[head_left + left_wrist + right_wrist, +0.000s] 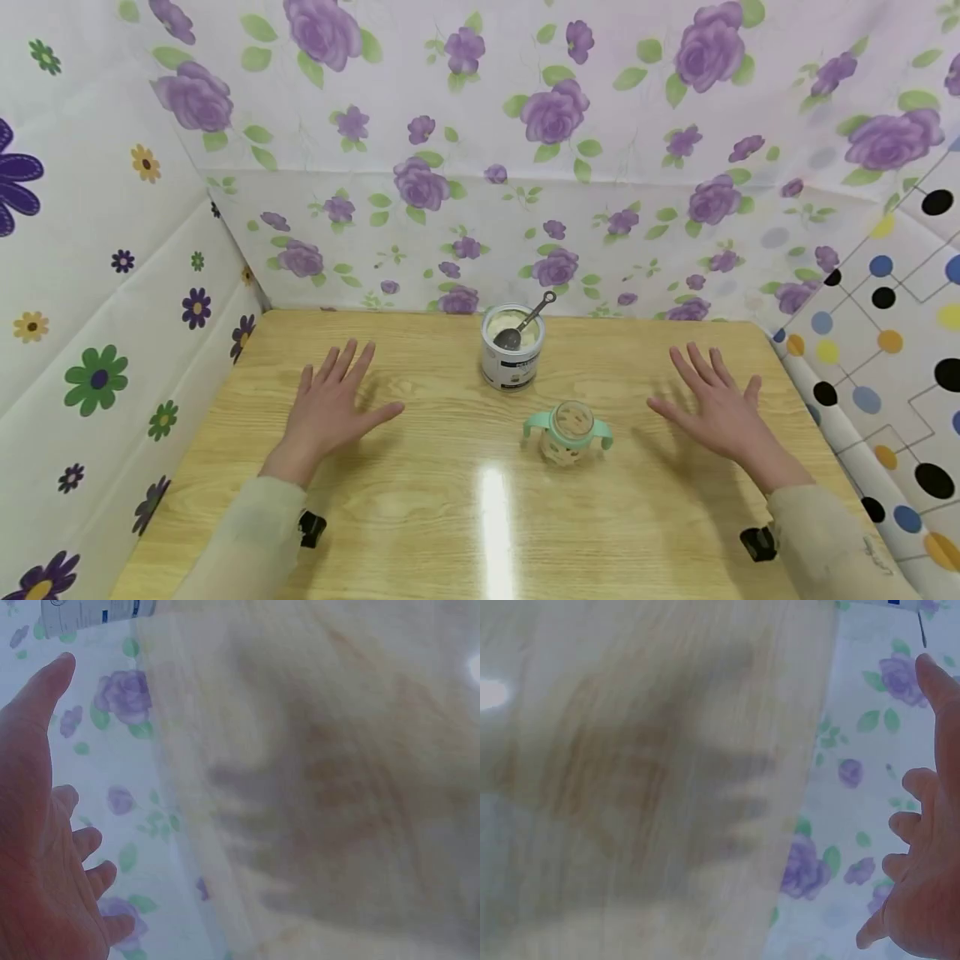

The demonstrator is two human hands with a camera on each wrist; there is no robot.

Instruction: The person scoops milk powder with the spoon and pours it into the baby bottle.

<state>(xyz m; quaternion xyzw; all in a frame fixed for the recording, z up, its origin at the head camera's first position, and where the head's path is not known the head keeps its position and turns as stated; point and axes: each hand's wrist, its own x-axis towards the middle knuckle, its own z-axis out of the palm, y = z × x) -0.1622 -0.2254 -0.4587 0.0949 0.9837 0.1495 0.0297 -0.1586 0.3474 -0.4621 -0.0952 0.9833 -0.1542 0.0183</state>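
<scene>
My left hand point(327, 410) hovers over the left half of the table, fingers spread and nothing in it. Over the right half, my right hand point(712, 406) is likewise spread and holds nothing. Between them, toward the back, stands a white tin point(510, 367) of pale powder, with a dark grey scoop point(510, 337) leaning in it and its handle past the rim. Nearer the front is a clear baby bottle point(566, 442) with two mint-green handles and no lid on its mouth; it is closest to the right hand. Part of the tin point(97, 616) shows in the left wrist view.
The wooden table point(405, 500) has a glare streak at its front middle. A purple-flowered cloth point(480, 225) hangs along its back edge. Patterned cloths also line the left side point(150, 333) and right side point(862, 350). Both hands cast shadows on the wood.
</scene>
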